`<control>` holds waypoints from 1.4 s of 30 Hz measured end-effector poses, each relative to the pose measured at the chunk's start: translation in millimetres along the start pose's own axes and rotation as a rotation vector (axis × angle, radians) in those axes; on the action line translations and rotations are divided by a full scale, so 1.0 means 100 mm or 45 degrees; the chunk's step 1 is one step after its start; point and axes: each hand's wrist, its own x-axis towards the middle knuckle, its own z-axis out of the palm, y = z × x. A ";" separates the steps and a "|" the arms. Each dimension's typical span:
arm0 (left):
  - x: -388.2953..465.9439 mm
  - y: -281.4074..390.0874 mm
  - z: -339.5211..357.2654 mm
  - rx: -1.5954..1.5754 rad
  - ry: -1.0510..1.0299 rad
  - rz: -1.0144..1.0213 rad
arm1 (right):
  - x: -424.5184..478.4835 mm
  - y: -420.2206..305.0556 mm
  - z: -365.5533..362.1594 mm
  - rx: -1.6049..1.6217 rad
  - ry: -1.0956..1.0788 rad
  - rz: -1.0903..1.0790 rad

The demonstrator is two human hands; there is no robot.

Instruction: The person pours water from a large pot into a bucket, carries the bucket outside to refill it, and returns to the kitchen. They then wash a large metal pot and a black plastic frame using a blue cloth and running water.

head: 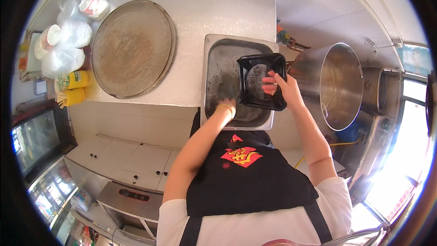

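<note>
A rectangular metal basin [207,85] of dark, sudsy water sits at the counter's edge in front of me. My left hand [226,104], with a yellow band at the wrist, reaches into the water; its fingers are submerged and hidden, beside a blurry dark shape under the surface. My right hand [281,87] grips the right side of a black square frame-like holder [243,85], thumb and fingers around its rim. The holder is tilted over the basin's right half, and suds show through its middle.
Left on the counter [191,17] lies a large round board [133,48], near bagged white containers [73,34] and yellow tubs of sticks [73,97]. A tall metal pot [341,85] stands right of the basin. White cabinets [136,160] line the lower left.
</note>
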 end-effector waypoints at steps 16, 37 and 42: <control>-1.04 -0.06 -1.10 -0.784 0.508 0.326 | -0.10 -0.32 -0.07 0.492 -0.012 -0.054; -0.94 1.04 -1.05 -0.472 1.442 0.862 | 0.36 0.24 0.50 0.939 -0.402 0.139; -0.81 1.03 -1.12 -0.254 1.475 0.720 | 0.39 0.30 0.38 0.856 -0.516 0.150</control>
